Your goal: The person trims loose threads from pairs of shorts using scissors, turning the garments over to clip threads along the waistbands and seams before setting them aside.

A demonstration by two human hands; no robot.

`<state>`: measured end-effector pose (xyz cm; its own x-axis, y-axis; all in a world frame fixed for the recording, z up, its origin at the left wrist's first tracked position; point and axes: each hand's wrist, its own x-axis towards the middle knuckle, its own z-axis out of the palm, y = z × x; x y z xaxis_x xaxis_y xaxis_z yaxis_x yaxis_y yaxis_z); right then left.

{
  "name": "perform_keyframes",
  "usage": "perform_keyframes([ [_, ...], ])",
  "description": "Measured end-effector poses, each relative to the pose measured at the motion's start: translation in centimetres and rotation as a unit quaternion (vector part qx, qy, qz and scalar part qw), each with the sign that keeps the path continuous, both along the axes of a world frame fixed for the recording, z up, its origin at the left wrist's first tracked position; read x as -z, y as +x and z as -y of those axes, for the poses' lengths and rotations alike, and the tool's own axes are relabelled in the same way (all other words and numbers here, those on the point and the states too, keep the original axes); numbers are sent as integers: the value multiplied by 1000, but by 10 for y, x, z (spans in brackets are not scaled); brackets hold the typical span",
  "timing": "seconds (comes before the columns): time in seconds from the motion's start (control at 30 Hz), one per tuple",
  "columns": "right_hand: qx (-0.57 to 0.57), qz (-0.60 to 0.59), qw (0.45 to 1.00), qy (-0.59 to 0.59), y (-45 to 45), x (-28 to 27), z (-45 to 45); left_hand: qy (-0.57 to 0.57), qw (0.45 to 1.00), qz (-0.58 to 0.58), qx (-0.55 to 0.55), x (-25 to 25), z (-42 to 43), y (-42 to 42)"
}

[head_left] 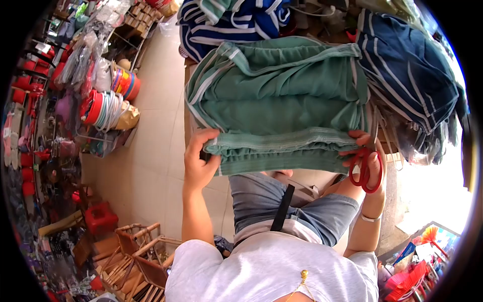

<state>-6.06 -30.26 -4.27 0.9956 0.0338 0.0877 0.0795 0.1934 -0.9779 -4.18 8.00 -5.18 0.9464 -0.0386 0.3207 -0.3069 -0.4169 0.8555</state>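
Note:
Green trousers (282,113) with white side stripes and a gathered elastic waistband lie spread in front of me, folds running across them. My left hand (200,158) pinches the left end of the waistband between thumb and fingers. At the other end, my right hand (371,163) has red-handled scissors (373,190) hooked on its fingers, blades pointing up and away from me. Some fingers of that same hand also rest on the waistband's right end. Whether the green cloth is one garment or several stacked together, I cannot tell.
Blue striped clothing (236,30) is heaped behind the trousers, and a navy striped bundle (407,70) lies to the right. Shelves of goods with a red bucket (93,106) line the left. Wooden stools (136,251) stand at lower left, a red fan (410,282) at lower right.

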Motion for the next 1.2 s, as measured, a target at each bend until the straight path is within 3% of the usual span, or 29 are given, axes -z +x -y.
perform_keyframes([
  [0.13, 10, -13, 1000, 3, 1, -13, -5, -48, 986, -52, 148, -19, -11, -5],
  [0.23, 9, -52, 998, 43, 1, -14, 1, -128, 970, -112, 172, -24, -17, -10],
  [0.3, 6, -133, 990, 55, 1, -15, 4, -123, 967, -107, 193, -23, -24, -12],
  [0.37, 25, -134, 989, 62, 3, -18, 2, -130, 973, -118, 152, -23, -24, -16],
  [0.43, -4, -29, 997, -75, 5, -14, 2, -146, 972, -126, 136, -19, -25, -18],
  [0.5, 11, -33, 995, -89, 4, -19, -2, -161, 971, -134, 117, -17, -24, -18],
  [0.57, 0, -43, 969, -244, 2, -26, -2, -172, 974, -134, 64, -21, -17, -19],
  [0.63, 8, -49, 957, -286, 2, -31, -3, -145, 981, -121, 51, -27, -13, -17],
  [0.73, -31, 1, 961, -274, 14, -38, 0, -94, 990, -97, 46, -43, -12, -2],
  [0.8, -116, 19, 987, -113, 34, -50, 6, -70, 991, -105, 42, -64, -6, 19],
  [0.83, -112, 43, 980, -158, 47, -64, 11, -93, 989, -101, 50, -76, -3, 34],
  [0.87, -83, 26, 996, -36, 57, -70, 11, -151, 985, -76, 45, -82, 4, 55],
  [0.9, -86, 13, 983, 159, 65, -78, 7, -228, 971, -51, 56, -93, 13, 74],
  [0.97, 20, 100, 974, 203, 83, -86, -2, -273, 959, -21, 70, -103, 24, 100],
  [1.03, 26, 108, 974, 199, 76, -86, -6, -317, 947, -7, 48, -99, 33, 115],
  [1.1, 17, 94, 978, 188, 61, -72, -6, -283, 958, -4, 52, -89, 35, 105],
  [1.2, 28, 51, 990, 126, 31, -43, 1, -87, 991, -29, 98, -60, 19, 72],
])
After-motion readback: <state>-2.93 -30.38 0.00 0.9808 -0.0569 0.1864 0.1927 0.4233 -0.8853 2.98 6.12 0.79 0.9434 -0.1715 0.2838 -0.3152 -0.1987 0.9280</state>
